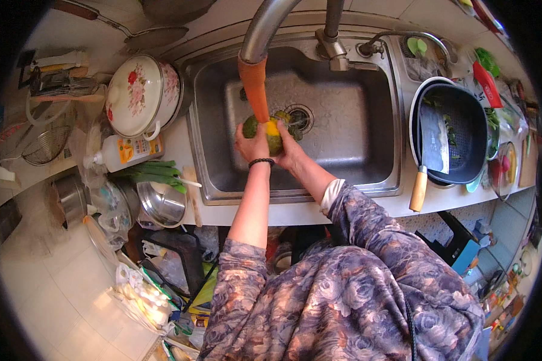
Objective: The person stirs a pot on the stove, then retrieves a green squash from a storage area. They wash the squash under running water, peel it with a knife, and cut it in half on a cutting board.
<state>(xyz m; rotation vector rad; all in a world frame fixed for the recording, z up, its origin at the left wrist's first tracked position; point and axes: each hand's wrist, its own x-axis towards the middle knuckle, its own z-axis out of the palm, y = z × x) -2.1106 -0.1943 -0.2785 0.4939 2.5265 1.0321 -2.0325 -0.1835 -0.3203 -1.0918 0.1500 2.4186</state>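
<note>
Both my hands clasp a green-skinned squash (pixel 276 143), with yellow flesh showing on top, over the left part of a stainless steel sink (pixel 338 104). My left hand (pixel 253 144) grips its left side, and a dark beaded bracelet circles that wrist. On the other side, the fingers of my right hand (pixel 290 146) press against the rind. An orange sleeve (pixel 254 85) on the faucet spout (pixel 271 27) hangs directly above the squash. Just beyond it, green and yellow pieces (pixel 293 126) lie by the drain (pixel 301 116).
Right of the sink, a wooden-handled cleaver (pixel 433 140) lies across a dark pan (pixel 467 131). At left stand a floral enamel pot (pixel 133 94), a plastic bottle (pixel 133 151) on its side, green onions (pixel 151 173) and a steel bowl (pixel 162 205). A second faucet (pixel 334 49) rises behind the basin.
</note>
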